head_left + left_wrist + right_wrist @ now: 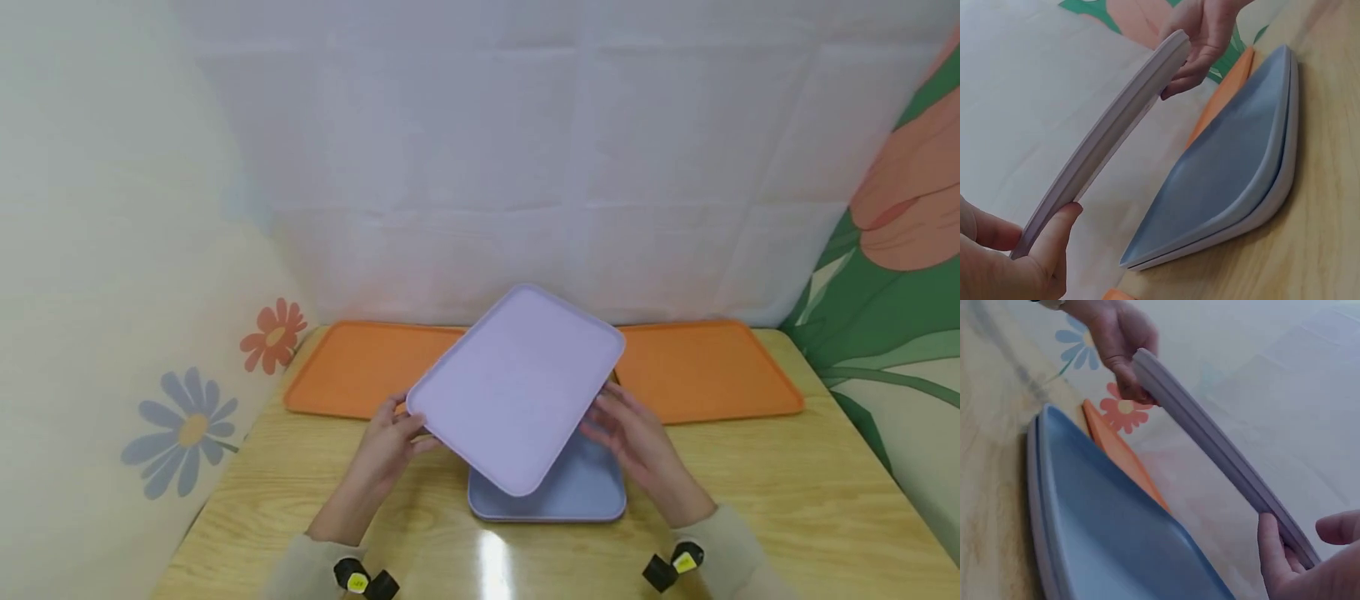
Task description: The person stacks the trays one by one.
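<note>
Lilac tray [517, 392]: held tilted, clear above the blue tray [577, 483] on the table [420, 533]. Probably light, stiff, smooth enough to slip; best taken by opposite edges. Left hand [386, 446]: pinching near the left corner. Right hand [637, 442]: fingers spread, touching the long right edge.

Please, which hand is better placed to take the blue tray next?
Right, probably. In the head view, the right hand shows nearer the blue tray and seems only loosely set at the edge of the purple tray. The left hand pinches that tray's corner, so seems less free.
</note>
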Demonstrator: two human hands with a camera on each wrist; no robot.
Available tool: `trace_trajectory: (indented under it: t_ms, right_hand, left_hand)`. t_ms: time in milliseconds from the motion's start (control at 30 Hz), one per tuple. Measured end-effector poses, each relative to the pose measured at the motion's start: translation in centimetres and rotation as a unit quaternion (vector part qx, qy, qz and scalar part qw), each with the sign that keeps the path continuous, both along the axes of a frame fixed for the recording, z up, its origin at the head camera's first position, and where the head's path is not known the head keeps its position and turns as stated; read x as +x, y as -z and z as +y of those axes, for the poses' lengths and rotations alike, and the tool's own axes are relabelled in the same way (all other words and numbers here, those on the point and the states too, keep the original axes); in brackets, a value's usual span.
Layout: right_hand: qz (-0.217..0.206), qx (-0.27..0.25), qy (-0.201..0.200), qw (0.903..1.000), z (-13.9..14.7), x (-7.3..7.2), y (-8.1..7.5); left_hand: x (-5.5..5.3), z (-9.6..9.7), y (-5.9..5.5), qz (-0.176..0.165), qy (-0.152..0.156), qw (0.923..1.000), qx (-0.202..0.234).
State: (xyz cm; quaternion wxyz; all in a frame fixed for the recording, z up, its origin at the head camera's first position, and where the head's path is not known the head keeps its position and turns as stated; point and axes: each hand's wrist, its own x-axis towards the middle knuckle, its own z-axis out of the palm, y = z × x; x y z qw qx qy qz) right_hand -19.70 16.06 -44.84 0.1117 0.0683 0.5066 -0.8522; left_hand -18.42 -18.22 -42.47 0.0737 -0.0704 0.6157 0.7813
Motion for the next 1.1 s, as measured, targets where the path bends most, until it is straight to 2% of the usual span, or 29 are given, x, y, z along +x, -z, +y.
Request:
trace_trajectory:
  t_ms: [133,400,567,700,900,1100]
  right_hand:
    - [-0.003,0.010,0.014,0.9998,0.1,-0.5,-0.1]
    - [-0.004,0.037,0.017,0.9992,0.5,-1.1,0.2]
    - [-0.015,0.031,0.032,0.9989,0.8,-1.5,0.1]
    - [-0.014,0.012,0.037,0.9991,1.3,-1.7,0.1]
    - [-0.014,0.009,0.024,0.9996,2.2,-1.8,-0.1]
    - [0.011,0.032,-0.019,0.9992,3.2,-2.0,-0.1]
  left_hand:
    - [0.2,0.6,0.3,0.005,0.017,0.9998,0.012]
    - [0.1,1.6,0.9,0.012,0.036,0.9993,0.005]
    - [0.1,2.0,1.1,0.015,0.044,0.9989,0.004]
    - [0.2,1.9,0.9,0.020,0.071,0.9973,-0.007]
    - [-0.3,1.5,0.9,0.021,0.104,0.9936,-0.040]
    - [-1.4,0.7,1.1,0.019,0.140,0.9862,-0.086]
